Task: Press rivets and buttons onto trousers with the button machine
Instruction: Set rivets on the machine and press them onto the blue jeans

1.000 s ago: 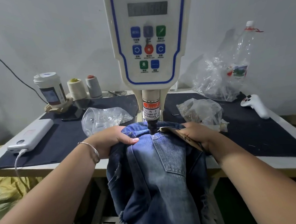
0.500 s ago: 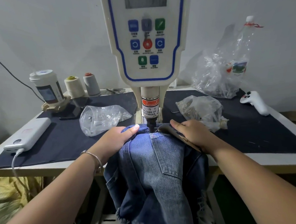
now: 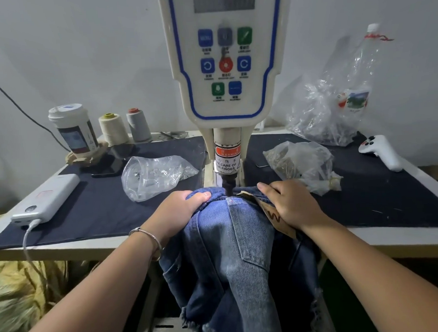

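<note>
From the head camera, the denim trousers (image 3: 232, 254) hung over the front edge of the desk (image 3: 52, 247), their waistband pushed up under the punch (image 3: 228, 184) of the button machine (image 3: 224, 64). The punch tip met the cloth right between the two hands.

The left hand (image 3: 176, 212) lay just left of the punch. Its grip was closed round a bunched fold of denim, with the thumb pressed along the top of the waistband and the other fingers tucked out of sight under the cloth. A thin metal bangle (image 3: 146, 234) circled that wrist.

The right hand (image 3: 292, 205) lay just right of the punch, fingers nearly straight and spread flat, pressing down on the waistband and on the brown patch label (image 3: 274, 216) that stuck out from beneath the palm. That grip was loose and flat, curled round nothing.

Beyond the left hand a clear plastic bag (image 3: 155, 175) with small metal pieces sat on the dark mat (image 3: 101, 210). Farther left lay a white power bank (image 3: 46, 199) with its cable plugged in. Behind it stood a paper cup (image 3: 72, 129) and two thread cones (image 3: 123, 127).

Beyond the right hand sat a second clear bag (image 3: 300, 165), holding brownish pieces. Farther back lay a larger crumpled bag (image 3: 329, 111), and a white game controller (image 3: 380, 151) well out to the right.
</note>
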Demonstrator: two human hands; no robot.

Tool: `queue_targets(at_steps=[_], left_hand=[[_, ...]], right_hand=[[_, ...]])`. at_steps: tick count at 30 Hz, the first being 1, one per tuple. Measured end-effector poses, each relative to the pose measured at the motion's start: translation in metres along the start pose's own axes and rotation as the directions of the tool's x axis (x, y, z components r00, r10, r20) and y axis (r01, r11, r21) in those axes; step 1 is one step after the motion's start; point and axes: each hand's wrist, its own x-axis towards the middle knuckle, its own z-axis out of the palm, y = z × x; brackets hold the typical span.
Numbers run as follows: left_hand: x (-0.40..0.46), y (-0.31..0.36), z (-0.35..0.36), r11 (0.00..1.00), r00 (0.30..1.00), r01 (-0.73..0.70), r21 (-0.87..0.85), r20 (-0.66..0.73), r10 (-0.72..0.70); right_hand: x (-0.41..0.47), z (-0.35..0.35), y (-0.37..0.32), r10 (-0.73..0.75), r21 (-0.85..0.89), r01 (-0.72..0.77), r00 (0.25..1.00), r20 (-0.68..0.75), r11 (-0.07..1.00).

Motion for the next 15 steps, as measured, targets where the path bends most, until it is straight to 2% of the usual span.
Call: queue_targets(at_steps=[9, 15], left_hand=[[-0.0001, 0.0005, 0.0015, 1.0, 1.0, -0.01, 0.008, 0.01, 0.01], [-0.0014, -0.0035, 0.0062, 1.0, 1.0, 0.009, -0.022, -0.004, -0.009]], right_hand=[[-0.0074, -0.0017, -0.0024, -0.023, -0.228, 0.028, 0.999, 0.026, 0.973], [-0.0106, 0.0014, -0.0019, -0.003, -0.206, 0.001, 1.0, -0.012, 0.979]])
